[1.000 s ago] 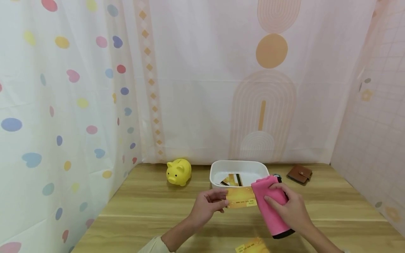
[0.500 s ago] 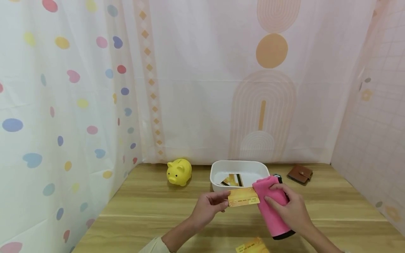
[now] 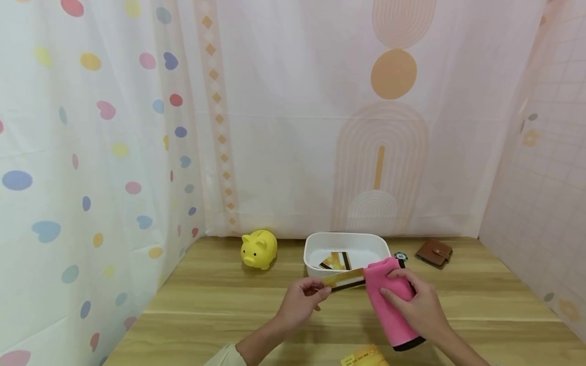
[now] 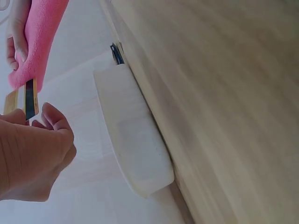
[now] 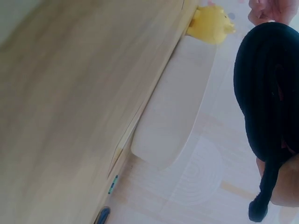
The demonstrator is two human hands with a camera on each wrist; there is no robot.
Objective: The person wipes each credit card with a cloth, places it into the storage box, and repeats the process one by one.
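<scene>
Between thumb and fingers, my left hand (image 3: pixel 297 304) pinches the left end of a gold bank card (image 3: pixel 342 281). The card's striped back faces up toward the head camera, tilted. My right hand (image 3: pixel 425 306) grips a folded pink cloth (image 3: pixel 386 305) with black edging, whose upper left corner meets the card's right end. In the left wrist view the card (image 4: pixel 31 99) shows its dark stripe, with its far end against the pink cloth (image 4: pixel 39 42). From the right wrist, the cloth's black rolled edge (image 5: pixel 254 88) hides most of that hand. A second gold card (image 3: pixel 365 357) lies at the table's front.
Behind the hands stands a white tray (image 3: pixel 309 250) with gold striped cards (image 3: pixel 341 260) in it. A yellow piggy bank (image 3: pixel 259 250) sits to its left. Right of the tray are a small round badge (image 3: pixel 400 256) and a brown wallet (image 3: pixel 434 252) on the wooden table (image 3: pixel 220 300).
The card in my left hand has turned over from its numbered gold front to its striped back. My right hand keeps the cloth at almost the same spot.
</scene>
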